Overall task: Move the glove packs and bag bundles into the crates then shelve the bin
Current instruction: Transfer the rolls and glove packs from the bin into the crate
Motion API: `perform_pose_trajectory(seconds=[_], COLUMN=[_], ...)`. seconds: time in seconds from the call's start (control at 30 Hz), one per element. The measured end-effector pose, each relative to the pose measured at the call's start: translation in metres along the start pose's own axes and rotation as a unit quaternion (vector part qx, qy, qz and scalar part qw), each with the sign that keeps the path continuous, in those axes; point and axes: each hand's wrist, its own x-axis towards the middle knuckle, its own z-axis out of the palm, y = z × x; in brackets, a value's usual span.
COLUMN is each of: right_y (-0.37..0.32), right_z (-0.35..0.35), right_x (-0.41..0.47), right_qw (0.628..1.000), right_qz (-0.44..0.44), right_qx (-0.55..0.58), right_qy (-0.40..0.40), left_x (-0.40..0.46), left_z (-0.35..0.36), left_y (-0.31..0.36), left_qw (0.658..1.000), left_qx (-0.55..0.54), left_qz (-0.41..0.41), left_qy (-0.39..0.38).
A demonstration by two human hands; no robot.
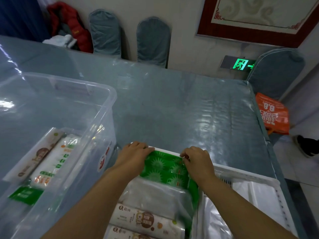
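A green patterned pack [164,169] lies at the far end of a white crate [241,171] in front of me. My left hand [133,156] grips the pack's left edge and my right hand [196,161] pinches its right edge. Nearer to me in the same crate sit a clear pack [155,195] and white bag bundles [143,219] with brown print. A second white crate [269,200] on the right holds white bags. On the left stands a clear plastic bin [69,118] with a bag bundle [51,163], a flat pack [34,157] and a green pack [25,194] inside.
The table [172,104] is covered in blue-grey cloth under clear plastic. Covered chairs [153,40] stand along the far side and one [276,73] at the right. An orange bag [272,114] sits beside the table's right edge. A red jacket [69,23] lies at the far left.
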Motion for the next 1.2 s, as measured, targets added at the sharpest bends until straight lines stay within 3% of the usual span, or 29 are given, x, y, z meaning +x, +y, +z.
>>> perform_pose_trajectory(seconds=[0.27,0.4,0.47,0.57,0.7,1.0,1.1,1.2], right_y=[0.000,-0.006,-0.008,-0.010,-0.013,-0.029,-0.030,-0.030], right_z=[-0.004,-0.009,-0.008,-0.003,0.006,0.008,0.003,0.000], right_x=[-0.001,-0.020,-0.036,-0.061,-0.078,-0.091,-0.108,-0.131], right_qw=[0.999,0.995,0.994,0.991,0.984,0.990,0.993,0.988], right_qz=[-0.007,-0.056,-0.086,-0.106,-0.157,-0.134,-0.095,-0.035], right_qx=[0.020,0.026,0.051,0.064,0.029,0.009,0.062,0.139], right_qy=[0.026,0.076,0.045,-0.049,-0.082,-0.032,0.033,0.058], left_x=[-0.008,-0.030,-0.046,-0.068,-0.080,-0.110,-0.140,-0.170], left_z=[-0.002,-0.002,0.001,0.007,0.015,0.011,0.018,0.032], left_y=[0.003,0.011,0.015,0.016,0.010,0.021,0.031,0.028], left_qw=[0.999,0.989,0.983,0.982,0.994,0.993,0.986,0.973], left_qx=[0.004,-0.071,-0.118,-0.161,-0.101,-0.053,-0.109,-0.202], left_qz=[-0.039,-0.071,-0.046,0.001,0.018,-0.050,-0.057,-0.083], left_qy=[0.005,0.112,0.136,0.097,0.027,0.094,0.111,0.076])
